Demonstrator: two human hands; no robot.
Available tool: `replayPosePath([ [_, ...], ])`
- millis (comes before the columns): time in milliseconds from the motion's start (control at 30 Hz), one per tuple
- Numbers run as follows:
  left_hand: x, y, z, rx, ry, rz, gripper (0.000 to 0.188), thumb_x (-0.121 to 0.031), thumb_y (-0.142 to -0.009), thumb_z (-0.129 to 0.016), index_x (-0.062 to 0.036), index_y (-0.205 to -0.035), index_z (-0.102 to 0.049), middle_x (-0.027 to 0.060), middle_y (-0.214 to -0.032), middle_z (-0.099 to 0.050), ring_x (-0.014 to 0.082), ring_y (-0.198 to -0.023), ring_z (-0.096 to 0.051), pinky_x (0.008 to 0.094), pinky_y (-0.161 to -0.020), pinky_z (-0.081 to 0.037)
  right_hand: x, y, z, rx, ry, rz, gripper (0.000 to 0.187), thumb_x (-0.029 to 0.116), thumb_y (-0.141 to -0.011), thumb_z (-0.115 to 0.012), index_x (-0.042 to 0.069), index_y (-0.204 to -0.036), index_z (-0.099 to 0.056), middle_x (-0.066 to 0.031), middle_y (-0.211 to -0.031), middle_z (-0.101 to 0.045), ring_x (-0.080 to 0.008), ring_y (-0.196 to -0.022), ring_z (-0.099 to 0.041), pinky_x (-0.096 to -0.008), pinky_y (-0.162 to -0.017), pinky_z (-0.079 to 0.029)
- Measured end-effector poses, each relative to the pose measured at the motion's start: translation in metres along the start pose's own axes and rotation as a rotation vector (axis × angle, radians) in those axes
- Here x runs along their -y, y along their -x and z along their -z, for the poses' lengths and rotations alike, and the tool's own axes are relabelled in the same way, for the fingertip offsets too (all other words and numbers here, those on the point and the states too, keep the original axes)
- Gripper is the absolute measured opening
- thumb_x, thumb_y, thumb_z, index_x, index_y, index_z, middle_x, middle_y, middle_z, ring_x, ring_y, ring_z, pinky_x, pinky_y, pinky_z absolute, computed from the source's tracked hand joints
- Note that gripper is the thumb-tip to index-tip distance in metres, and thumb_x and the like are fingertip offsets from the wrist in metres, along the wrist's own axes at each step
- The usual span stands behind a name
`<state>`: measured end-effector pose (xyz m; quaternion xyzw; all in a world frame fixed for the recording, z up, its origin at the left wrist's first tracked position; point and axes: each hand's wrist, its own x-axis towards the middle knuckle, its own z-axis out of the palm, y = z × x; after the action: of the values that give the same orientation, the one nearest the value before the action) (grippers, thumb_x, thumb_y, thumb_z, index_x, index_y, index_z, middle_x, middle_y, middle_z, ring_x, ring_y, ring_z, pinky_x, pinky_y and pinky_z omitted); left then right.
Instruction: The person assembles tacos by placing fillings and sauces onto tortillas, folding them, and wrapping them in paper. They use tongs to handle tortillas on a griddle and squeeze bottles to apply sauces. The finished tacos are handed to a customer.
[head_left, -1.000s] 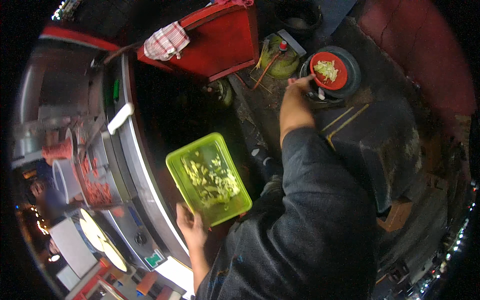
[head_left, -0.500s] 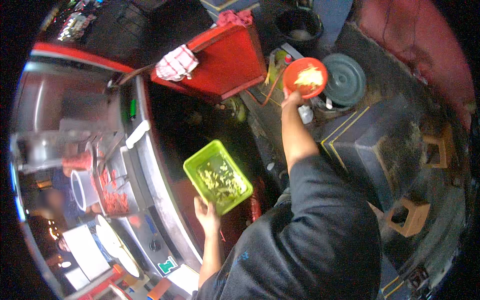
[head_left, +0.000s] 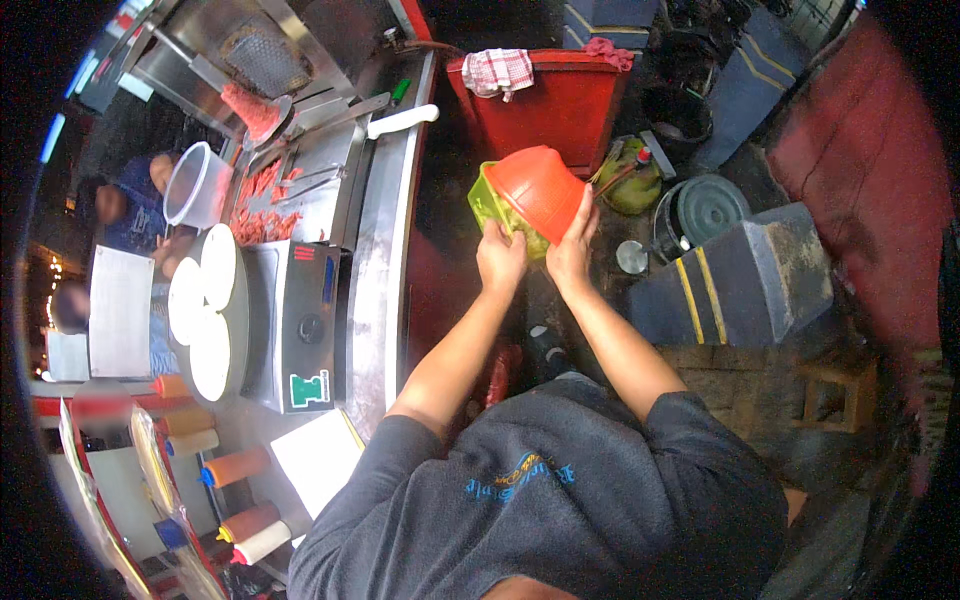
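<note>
Ahead of me my left hand (head_left: 502,258) is closed on the near edge of a lime-green rectangular plastic tub (head_left: 480,190). An orange-red bowl (head_left: 543,190) is tilted on its side over that tub, its outer wall facing up and its mouth toward the tub. My right hand (head_left: 573,240) grips the bowl's right rim. Pale green chopped food (head_left: 520,227), perhaps shredded cabbage or lettuce, shows between bowl and tub, close to my left thumb. Most of the tub's inside is hidden by the bowl.
On the steel counter at left are a metal tray (head_left: 325,205) with chopped red meat, a white-handled knife (head_left: 402,121), a clear bucket (head_left: 195,187) and round white discs (head_left: 208,355). Several sauce bottles (head_left: 237,466) lie nearer. To the right are a lidded grey bucket (head_left: 712,210) and a dark step (head_left: 725,285).
The bowl, upright and far out to the right with pale food in it, has come in and tipped over the green tub. The tub has moved farther ahead; both hands are now together.
</note>
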<state>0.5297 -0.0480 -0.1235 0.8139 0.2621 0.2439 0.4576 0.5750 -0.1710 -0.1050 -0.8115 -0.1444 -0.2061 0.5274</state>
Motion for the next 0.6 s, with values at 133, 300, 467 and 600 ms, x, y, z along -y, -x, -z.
replayPosePath([
  [133, -0.008, 0.011, 0.003, -0.091, 0.04, 0.05, 0.029, -0.023, -0.089, -0.073, -0.0031, -0.101, -0.057, 0.0241, -0.08, -0.067, 0.0482, -0.078, -0.068, 0.0537, -0.072, -0.054, 0.0, 0.005, 0.015, -0.073, 0.016, 0.17, 0.112, -0.009, -0.083, -0.073, 0.012, -0.171, -0.007, -0.0352, -0.168, -0.018, -0.0551, -0.155, -0.025, -0.0612, -0.126, -0.03],
  [300, 0.003, 0.01, -0.021, -0.119, 0.122, -0.181, 0.039, -0.03, -0.089, -0.078, -0.0012, -0.108, -0.059, 0.0276, -0.092, -0.071, 0.0487, -0.089, -0.071, 0.0541, -0.08, -0.055, -0.017, 0.016, 0.018, -0.004, 0.112, 0.326, 0.106, -0.001, -0.087, -0.076, 0.004, -0.169, -0.01, -0.0369, -0.165, -0.022, -0.0567, -0.15, -0.033, -0.0599, -0.124, -0.033],
  [467, 0.053, -0.011, -0.061, 0.118, 0.019, 0.033, 0.03, -0.019, -0.088, -0.072, 0.002, -0.104, -0.058, 0.0279, -0.092, -0.071, 0.0497, -0.088, -0.07, 0.0522, -0.08, -0.056, -0.078, 0.007, 0.003, -0.25, -0.201, -0.252, 0.103, -0.003, -0.089, -0.066, 0.011, -0.17, -0.003, -0.0281, -0.163, -0.032, -0.0462, -0.135, -0.053, -0.0557, -0.103, -0.055],
  [600, 0.091, -0.011, -0.071, 0.185, 0.017, 0.095, 0.026, -0.014, -0.088, -0.07, 0.0008, -0.106, -0.058, 0.0263, -0.096, -0.072, 0.0451, -0.094, -0.072, 0.0492, -0.083, -0.056, -0.189, -0.05, -0.018, -0.523, -1.118, -0.952, 0.083, -0.006, -0.092, -0.055, 0.008, -0.163, -0.016, -0.0213, -0.148, -0.049, -0.0379, -0.106, -0.069, -0.0416, -0.079, -0.066],
])
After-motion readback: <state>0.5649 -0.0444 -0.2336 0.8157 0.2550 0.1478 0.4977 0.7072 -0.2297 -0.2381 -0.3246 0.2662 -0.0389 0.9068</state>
